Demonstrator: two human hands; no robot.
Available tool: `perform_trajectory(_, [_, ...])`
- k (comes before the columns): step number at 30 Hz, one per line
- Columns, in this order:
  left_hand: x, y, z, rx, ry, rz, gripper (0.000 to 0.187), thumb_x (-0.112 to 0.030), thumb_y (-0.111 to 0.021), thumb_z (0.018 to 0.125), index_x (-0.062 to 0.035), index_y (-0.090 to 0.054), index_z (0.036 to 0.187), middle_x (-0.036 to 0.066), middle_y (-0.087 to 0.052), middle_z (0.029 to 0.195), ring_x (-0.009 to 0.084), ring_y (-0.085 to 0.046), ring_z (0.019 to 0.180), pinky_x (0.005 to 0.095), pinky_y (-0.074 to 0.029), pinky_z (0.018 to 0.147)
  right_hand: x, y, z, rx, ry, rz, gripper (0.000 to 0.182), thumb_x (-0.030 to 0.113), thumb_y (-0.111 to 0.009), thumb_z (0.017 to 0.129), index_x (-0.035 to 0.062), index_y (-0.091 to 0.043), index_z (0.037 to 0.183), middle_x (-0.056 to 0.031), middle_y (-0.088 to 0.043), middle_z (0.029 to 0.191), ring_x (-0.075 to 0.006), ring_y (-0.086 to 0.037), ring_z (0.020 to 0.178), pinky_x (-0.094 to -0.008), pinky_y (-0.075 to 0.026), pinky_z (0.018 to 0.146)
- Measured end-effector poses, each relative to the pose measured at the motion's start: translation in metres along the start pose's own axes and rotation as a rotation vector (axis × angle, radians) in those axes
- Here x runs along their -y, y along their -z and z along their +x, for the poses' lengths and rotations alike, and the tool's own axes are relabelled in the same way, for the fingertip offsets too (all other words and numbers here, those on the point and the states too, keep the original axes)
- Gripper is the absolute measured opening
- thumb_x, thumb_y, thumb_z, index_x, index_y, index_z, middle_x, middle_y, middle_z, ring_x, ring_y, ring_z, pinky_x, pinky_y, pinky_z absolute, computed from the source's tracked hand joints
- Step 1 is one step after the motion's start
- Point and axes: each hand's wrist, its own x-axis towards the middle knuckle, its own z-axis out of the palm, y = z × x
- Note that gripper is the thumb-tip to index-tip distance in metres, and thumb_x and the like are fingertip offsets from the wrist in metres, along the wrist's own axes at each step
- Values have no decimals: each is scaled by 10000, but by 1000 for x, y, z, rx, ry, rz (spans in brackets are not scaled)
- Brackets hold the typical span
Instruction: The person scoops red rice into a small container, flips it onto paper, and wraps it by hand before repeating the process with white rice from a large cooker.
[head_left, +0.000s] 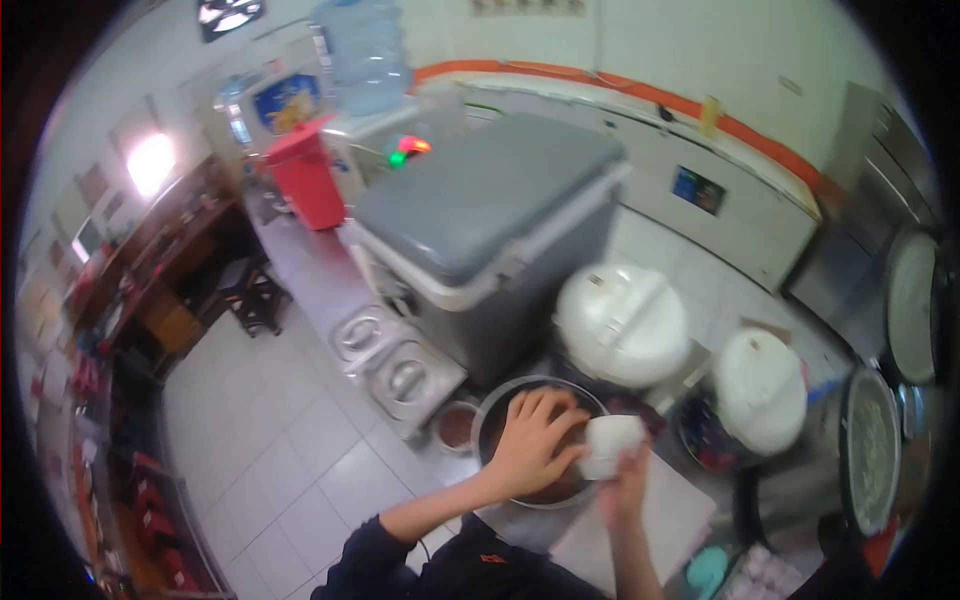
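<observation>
My right hand (626,487) is closed around a small white cup (612,446), holding it by its lower right side. The cup is over the right edge of a round metal pot (482,425). Above the middle of this pot is my left hand (540,437), its fingers bent and apart, with the thumb and fingertips right at the cup's left side. No object shows in the left hand. Most of the pot's contents are hidden under it. Beneath my right forearm lies a white board or sheet (672,525).
A large grey cooler box (490,200) stands behind the pot. Lidded steel pans (408,385) and a small bowl of brown stuff (457,427) are at the left. White-lidded containers (625,325) and large metal pots (870,450) line the right.
</observation>
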Motion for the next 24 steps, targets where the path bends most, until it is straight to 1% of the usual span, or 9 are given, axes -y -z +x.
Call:
perform_trajectory(2, [28,52,35,-314,-125,314,409,-284,-640,719,-108,-548,1077,140,-453,1202,316,-339,1216,488,-213,1011,-8,-14,30,0,95,-64,527,222,-510,896,173,-252,1353,-60,-398,1301,-248,-444,1146,-471,-400,924])
perform_trajectory(3, [51,72,52,-328,-151,428,394,-280,-632,724,-119,-567,1078,133,-431,1237,326,-334,1214,497,-217,1008,-10,-21,45,78,99,5,485,265,-493,903,144,-303,1332,-72,-406,1307,-248,-446,1148,-475,-412,906])
perform_trajectory(5, [102,98,80,-288,-202,594,360,-265,-620,722,-123,-599,1053,135,-407,1281,343,-329,1216,506,-230,1006,-11,-41,68,28,62,110,444,358,-455,911,114,-398,1277,-70,-507,1205,-237,-513,1059,-419,-449,856])
perform_trajectory(7, [131,117,94,-198,-262,636,311,-241,-607,711,-100,-624,988,159,-418,1280,363,-357,1201,506,-273,987,-18,-51,92,-81,101,54,470,355,-481,902,91,-391,1280,-85,-512,1193,-232,-535,1013,-378,-479,817])
perform_trajectory(11, [144,115,104,-269,-350,686,260,-207,-583,695,-53,-638,897,204,-466,1232,413,-455,1112,509,-372,916,-23,-77,132,-134,82,35,502,326,-523,886,73,-365,1291,-88,-486,1218,-236,-514,1033,-374,-460,848])
perform_trajectory(16, [139,144,113,-102,-502,704,277,-177,-564,716,-9,-613,931,224,-504,1177,443,-539,1005,478,-469,807,-10,-117,172,-56,110,12,475,333,-514,890,83,-385,1274,-87,-471,1227,-234,-476,1082,-383,-399,902])
perform_trajectory(18, [135,160,118,-187,-559,659,228,-148,-563,709,7,-596,872,195,-543,1100,402,-580,926,424,-504,755,4,-117,196,133,134,-118,468,333,-499,895,95,-381,1280,-83,-468,1236,-230,-475,1092,-386,-393,920])
perform_trajectory(21, [133,201,132,-314,-583,588,149,-124,-572,700,-27,-588,811,140,-577,1007,301,-611,843,344,-526,675,20,-141,233,85,228,-231,563,267,-517,890,84,-257,1354,-87,-445,1265,-237,-454,1137,-426,-377,941])
perform_trajectory(24, [134,242,150,-566,-582,528,109,-106,-575,679,-34,-583,761,88,-580,911,224,-607,790,298,-512,603,31,-176,276,99,224,-448,646,268,-586,847,60,-228,1343,-125,-450,1229,-217,-521,1055,-358,-466,832])
